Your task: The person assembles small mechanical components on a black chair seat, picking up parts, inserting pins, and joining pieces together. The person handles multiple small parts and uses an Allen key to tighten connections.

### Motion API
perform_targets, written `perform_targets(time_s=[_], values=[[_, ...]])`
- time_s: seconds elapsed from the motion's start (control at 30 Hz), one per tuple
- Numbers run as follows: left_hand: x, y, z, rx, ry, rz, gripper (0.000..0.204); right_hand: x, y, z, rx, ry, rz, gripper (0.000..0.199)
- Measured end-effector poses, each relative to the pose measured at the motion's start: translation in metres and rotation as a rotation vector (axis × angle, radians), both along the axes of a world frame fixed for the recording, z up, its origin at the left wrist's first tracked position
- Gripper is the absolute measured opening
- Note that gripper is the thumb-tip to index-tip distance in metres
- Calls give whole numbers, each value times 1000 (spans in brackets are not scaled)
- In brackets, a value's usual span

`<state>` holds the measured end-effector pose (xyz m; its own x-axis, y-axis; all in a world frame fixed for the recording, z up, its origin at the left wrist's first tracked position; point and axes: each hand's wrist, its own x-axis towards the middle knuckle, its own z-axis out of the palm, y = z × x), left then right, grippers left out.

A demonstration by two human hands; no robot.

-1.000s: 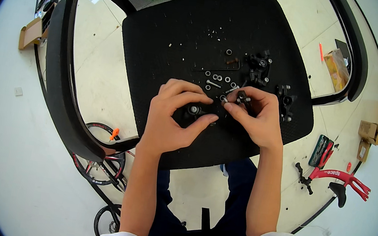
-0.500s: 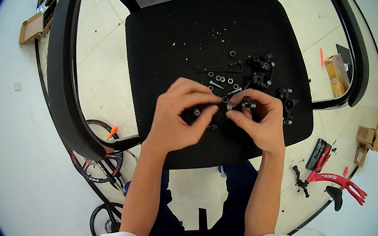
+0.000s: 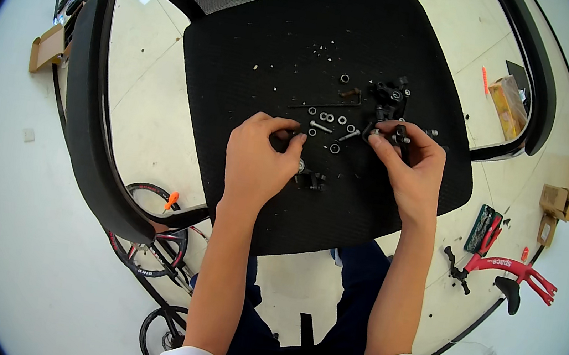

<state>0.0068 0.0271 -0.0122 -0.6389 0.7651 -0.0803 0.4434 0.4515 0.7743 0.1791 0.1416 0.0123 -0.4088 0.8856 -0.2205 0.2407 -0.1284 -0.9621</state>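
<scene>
My left hand (image 3: 261, 160) hovers over the left part of the black chair seat (image 3: 235, 113), its thumb and forefinger slightly apart with nothing visible between them. Just below its fingertips lies a black metal part (image 3: 311, 179) with a silver round end. My right hand (image 3: 412, 165) is closed round a small black metal part (image 3: 401, 131) with silver bolt ends; its fingers hide some of it. Beyond that hand sits a larger black mechanical assembly (image 3: 390, 94). Between the hands are silver bolts (image 3: 321, 126), several small rings or nuts (image 3: 330, 118) and a larger ring (image 3: 334, 149).
A hex key (image 3: 326, 105) and a rusty-brown piece (image 3: 350, 93) lie farther back on the seat, near white crumbs. Armrests (image 3: 83, 122) flank it. On the floor are a red bike frame (image 3: 503, 266), a wheel (image 3: 152, 196), a yellow box (image 3: 508, 106) and cardboard boxes (image 3: 553, 201).
My left hand has drawn back to the left, uncovering the black part beneath. My right hand has moved right and slightly farther back, carrying the small black part. The hands are wider apart.
</scene>
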Motion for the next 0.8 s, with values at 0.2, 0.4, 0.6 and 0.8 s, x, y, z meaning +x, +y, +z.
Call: perform_targets(time_s=[0.2, 0.4, 0.6, 0.8], values=[[-3, 2, -2, -42, -48, -11, 17, 3, 4, -4, -25, 37, -24, 15], [-6, 4, 6, -51, -207, 41, 12, 8, 7, -4, 47, -48, -13, 13], [-7, 1, -3, 62, -249, 61, 12, 5, 5, -4, 140, -147, 68, 13], [-9, -1, 1, 35, -260, -9, 15, 4, 3, -5, 118, -137, 86, 13]])
